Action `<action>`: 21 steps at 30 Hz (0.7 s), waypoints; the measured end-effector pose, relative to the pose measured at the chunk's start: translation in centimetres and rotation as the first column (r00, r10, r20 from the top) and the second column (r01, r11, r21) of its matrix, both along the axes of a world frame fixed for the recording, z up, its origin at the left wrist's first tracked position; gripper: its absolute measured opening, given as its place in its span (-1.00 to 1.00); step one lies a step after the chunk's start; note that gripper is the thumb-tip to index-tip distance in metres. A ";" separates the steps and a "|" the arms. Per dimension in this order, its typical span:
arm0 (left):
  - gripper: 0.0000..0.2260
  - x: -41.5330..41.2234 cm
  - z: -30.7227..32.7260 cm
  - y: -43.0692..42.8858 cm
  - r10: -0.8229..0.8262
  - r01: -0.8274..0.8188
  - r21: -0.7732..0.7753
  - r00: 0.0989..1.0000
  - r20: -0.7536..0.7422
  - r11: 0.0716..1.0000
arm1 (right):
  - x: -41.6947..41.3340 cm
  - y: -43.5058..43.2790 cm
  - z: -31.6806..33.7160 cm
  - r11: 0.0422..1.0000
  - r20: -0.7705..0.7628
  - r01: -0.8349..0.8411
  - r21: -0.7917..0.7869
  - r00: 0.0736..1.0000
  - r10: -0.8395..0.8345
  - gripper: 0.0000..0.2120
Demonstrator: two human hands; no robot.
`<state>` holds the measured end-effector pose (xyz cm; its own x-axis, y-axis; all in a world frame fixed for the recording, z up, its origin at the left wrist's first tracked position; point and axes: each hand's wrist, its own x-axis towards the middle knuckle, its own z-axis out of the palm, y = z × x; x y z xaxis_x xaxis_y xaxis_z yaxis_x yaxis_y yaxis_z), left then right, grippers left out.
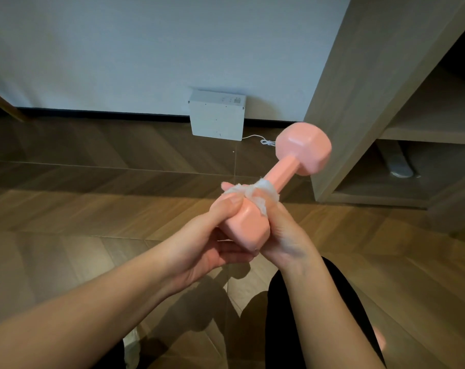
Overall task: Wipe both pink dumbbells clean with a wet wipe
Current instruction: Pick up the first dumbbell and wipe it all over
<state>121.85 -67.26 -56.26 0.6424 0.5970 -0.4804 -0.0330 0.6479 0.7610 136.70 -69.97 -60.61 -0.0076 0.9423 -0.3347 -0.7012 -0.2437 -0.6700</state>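
Step in hand: wiping the first dumbbell (282,171), at the junction of handle and near head.

**Position of the work.** The dumbbell is held in the air above the floor (92,182), in front of the person. It tilts up and away to the right. The far head (303,147) is free and stands in front of the shelf unit (359,102). The near head (248,225) sits between the two hands.

**Hands.**
- The left hand (212,235) grips the near head, with the thumb laid over its top face and the fingers curled beneath.
- The right hand (284,235) is curled round the neck of the handle and holds the wipe (262,186) there.
- The wipe is bunched and wrapped round the handle. One strand runs across to the left fingertips.

**Progress.** Judged as part way through the first dumbbell: most of the handle and the far head lie bare of the wipe. A blurred pink shape (380,339) shows low at the right, beside the right forearm. Whether it is the second dumbbell cannot be told.

**Next move.** The wipe probably has to slide up the handle toward the far head. This calls for a firm left grip on the near head, since the free end will tend to droop. The bunched wipe may also need spreading to cover the head faces.
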 end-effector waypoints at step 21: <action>-0.38 -0.8 0.1 0.4 0.099 0.366 0.831 0.891 -0.443 0.418 | 1.2 -0.4 2.1 0.937 -0.269 0.350 0.007 0.903 -0.335 -0.82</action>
<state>121.07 -66.89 -56.12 0.6628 0.7471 0.0508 0.4116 -0.4201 0.8088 137.91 -70.40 -58.56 0.2389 0.9188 -0.3142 -0.8856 0.0735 -0.4585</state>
